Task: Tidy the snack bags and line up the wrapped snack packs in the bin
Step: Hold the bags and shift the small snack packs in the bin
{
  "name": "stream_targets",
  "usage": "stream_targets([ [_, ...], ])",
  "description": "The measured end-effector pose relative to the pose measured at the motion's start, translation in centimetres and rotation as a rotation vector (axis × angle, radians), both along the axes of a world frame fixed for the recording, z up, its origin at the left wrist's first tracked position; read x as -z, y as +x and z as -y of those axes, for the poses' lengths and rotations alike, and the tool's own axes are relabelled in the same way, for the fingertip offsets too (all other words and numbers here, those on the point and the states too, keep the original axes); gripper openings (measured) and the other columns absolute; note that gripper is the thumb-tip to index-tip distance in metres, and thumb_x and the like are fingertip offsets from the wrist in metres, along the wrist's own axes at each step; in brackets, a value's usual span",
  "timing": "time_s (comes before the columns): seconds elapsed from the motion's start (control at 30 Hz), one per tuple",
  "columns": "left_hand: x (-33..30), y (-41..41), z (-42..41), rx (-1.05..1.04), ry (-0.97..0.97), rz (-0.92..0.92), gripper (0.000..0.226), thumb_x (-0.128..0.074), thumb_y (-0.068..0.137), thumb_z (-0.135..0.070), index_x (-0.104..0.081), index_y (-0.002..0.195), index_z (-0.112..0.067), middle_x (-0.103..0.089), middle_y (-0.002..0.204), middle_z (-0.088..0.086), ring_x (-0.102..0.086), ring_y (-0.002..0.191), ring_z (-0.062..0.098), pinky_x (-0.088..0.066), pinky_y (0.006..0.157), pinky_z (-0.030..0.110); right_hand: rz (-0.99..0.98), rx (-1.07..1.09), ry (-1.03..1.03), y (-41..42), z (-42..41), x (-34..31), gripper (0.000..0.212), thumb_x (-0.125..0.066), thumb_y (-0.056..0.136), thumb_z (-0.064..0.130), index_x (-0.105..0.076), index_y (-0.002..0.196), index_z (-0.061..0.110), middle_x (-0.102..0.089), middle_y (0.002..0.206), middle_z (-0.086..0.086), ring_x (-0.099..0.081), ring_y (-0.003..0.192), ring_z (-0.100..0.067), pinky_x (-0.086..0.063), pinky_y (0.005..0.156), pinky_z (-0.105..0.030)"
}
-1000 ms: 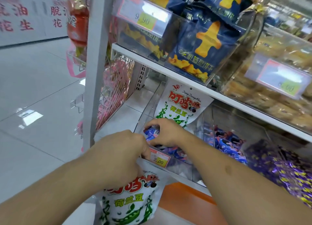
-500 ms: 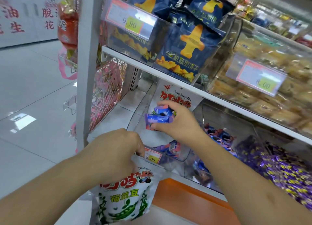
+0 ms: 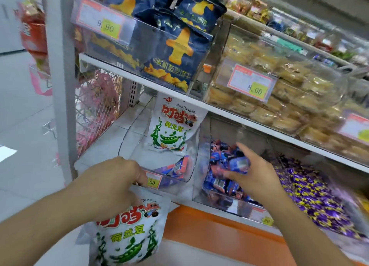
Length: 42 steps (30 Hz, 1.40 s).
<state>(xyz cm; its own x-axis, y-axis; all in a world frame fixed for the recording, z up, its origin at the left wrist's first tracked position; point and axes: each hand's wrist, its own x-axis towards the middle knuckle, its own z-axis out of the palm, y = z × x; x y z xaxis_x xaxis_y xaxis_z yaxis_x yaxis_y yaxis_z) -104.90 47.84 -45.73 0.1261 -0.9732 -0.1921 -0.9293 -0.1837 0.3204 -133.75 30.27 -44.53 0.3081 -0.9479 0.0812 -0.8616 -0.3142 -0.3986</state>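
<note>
Wrapped snack packs (image 3: 219, 162), blue and too many to count, fill a clear bin (image 3: 201, 186) on the lower shelf; the right hand (image 3: 253, 178) is closed on a small blurred bunch of them above that heap. Two white pea snack bags show: one (image 3: 171, 130) stands in the left bin (image 3: 127, 138), one (image 3: 127, 231) hangs clamped in the left hand (image 3: 111, 188). Purple sweets (image 3: 311, 193) lie just right.

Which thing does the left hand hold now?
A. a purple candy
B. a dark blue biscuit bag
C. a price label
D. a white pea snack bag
D: the left hand grips the top of the white pea snack bag, which hangs below the bins.
</note>
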Motion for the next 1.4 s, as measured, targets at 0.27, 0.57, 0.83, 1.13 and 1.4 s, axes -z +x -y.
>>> stream_targets([
  [0.27,0.2,0.2,0.4,-0.055,0.032,-0.012,0.038,-0.078,0.082,-0.036,-0.054,0.063,-0.06,-0.073,0.092,-0.018,-0.068,0.087,0.005,-0.061,0.079,0.031,0.012,-0.298,-0.285,3.7,-0.3,-0.8,0.056,-0.079,0.091,0.024,-0.06,0.144,0.029,-0.055,0.152,0.013,-0.049,0.141,-0.009,-0.035,0.121,-0.031],
  [0.57,-0.1,1.0,0.1,-0.002,0.038,-0.002,0.027,-0.077,0.084,-0.038,-0.072,0.106,-0.054,-0.074,0.104,-0.014,-0.067,0.102,0.009,-0.059,0.085,0.032,-0.471,-0.727,-0.004,14.7,1.4,0.7,0.047,-0.082,0.088,0.025,-0.066,0.13,0.04,-0.063,0.139,0.013,-0.053,0.13,-0.015,-0.051,0.101,-0.042],
  [0.83,-0.6,1.4,0.5,0.04,0.072,0.005,0.03,-0.074,0.093,-0.035,-0.07,0.12,-0.048,-0.065,0.127,-0.007,-0.065,0.116,0.015,-0.048,0.089,0.021,-0.625,-0.804,0.234,15.7,3.1,1.3,0.043,-0.088,0.077,0.022,-0.078,0.113,0.042,-0.073,0.106,0.023,-0.066,0.104,-0.004,-0.06,0.086,-0.037],
  [1.13,-0.3,1.5,0.3,0.043,0.005,-0.003,0.031,-0.075,0.091,-0.035,-0.072,0.118,-0.048,-0.069,0.119,-0.008,-0.066,0.109,0.015,-0.056,0.088,0.028,-0.631,-0.782,0.077,15.6,2.8,1.9,0.036,-0.087,0.078,0.04,-0.077,0.113,0.045,-0.062,0.088,0.025,-0.061,0.097,-0.006,-0.058,0.081,-0.036],
  [1.4,0.1,1.9,-0.3,0.044,-0.004,0.002,0.037,-0.074,0.09,-0.039,-0.068,0.125,-0.049,-0.069,0.121,-0.011,-0.065,0.111,0.013,-0.052,0.083,0.027,-0.667,-0.811,-0.005,16.0,2.3,2.1,0.026,-0.082,0.082,0.041,-0.079,0.108,0.045,-0.057,0.077,0.027,-0.058,0.087,-0.003,-0.044,0.066,-0.027],
])
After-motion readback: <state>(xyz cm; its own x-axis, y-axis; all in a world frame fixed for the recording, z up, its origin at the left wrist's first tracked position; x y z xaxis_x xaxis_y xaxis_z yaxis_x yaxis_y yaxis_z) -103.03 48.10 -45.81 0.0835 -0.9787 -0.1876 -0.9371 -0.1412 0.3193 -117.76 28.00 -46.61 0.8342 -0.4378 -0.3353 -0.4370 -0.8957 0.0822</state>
